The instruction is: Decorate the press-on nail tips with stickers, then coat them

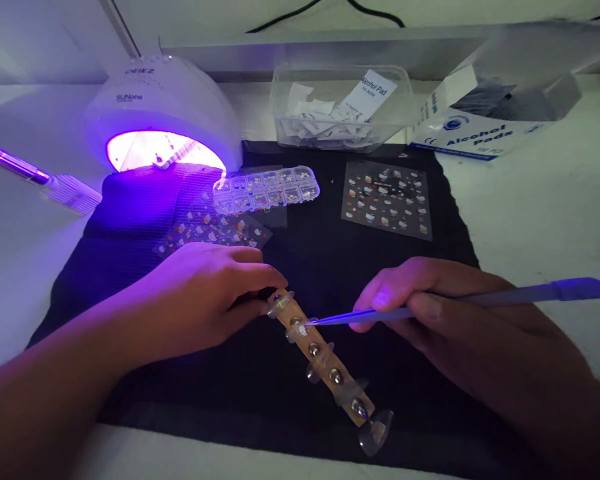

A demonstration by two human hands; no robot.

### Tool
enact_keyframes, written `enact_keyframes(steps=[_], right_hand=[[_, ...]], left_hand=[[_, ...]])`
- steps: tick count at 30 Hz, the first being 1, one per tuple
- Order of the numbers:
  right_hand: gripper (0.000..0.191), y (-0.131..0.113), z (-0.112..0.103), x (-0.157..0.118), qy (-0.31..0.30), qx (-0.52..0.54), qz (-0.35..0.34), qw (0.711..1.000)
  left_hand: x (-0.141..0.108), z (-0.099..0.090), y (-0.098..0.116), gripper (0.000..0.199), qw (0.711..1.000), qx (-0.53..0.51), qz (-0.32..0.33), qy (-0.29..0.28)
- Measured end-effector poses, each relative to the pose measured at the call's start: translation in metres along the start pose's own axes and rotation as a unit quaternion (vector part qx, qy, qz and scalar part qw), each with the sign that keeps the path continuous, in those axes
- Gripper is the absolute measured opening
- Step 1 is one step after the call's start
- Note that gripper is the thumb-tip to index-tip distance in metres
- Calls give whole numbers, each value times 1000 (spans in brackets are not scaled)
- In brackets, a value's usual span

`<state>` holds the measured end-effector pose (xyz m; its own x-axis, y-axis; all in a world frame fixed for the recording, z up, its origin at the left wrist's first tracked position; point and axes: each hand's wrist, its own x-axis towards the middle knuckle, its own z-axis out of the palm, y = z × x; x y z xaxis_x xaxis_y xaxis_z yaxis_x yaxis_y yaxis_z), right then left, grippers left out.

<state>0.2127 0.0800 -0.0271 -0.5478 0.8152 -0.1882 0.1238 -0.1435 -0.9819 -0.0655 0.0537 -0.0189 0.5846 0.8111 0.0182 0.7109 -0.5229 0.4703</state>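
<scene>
Our white table (545,213) bears a black cloth (310,257); along the cloth's far edge we see a lamp (165,100), a tub (283,133) and a box (480,139).

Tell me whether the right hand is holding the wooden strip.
No, the right hand holds a slim pointed tool, while the left hand grips the wooden strip.

Dim overall; the lamp (167,110) at eleven o'clock glares violet, its opening (130,151) washed out; the right hand (467,340) lies shadowed.
</scene>
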Motion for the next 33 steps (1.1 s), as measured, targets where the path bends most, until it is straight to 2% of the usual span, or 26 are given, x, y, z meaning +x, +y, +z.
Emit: enact_keyframes(steps=[24, 33], right_hand=[[31, -2, 3, 3, 7, -4, 7, 1000], [31, -3, 3, 3, 12, -4, 9, 1000]], left_hand=[[-2, -2, 1, 27, 1000, -5, -15, -16], [-5, -6, -1, 26, 999, -40, -23, -17]])
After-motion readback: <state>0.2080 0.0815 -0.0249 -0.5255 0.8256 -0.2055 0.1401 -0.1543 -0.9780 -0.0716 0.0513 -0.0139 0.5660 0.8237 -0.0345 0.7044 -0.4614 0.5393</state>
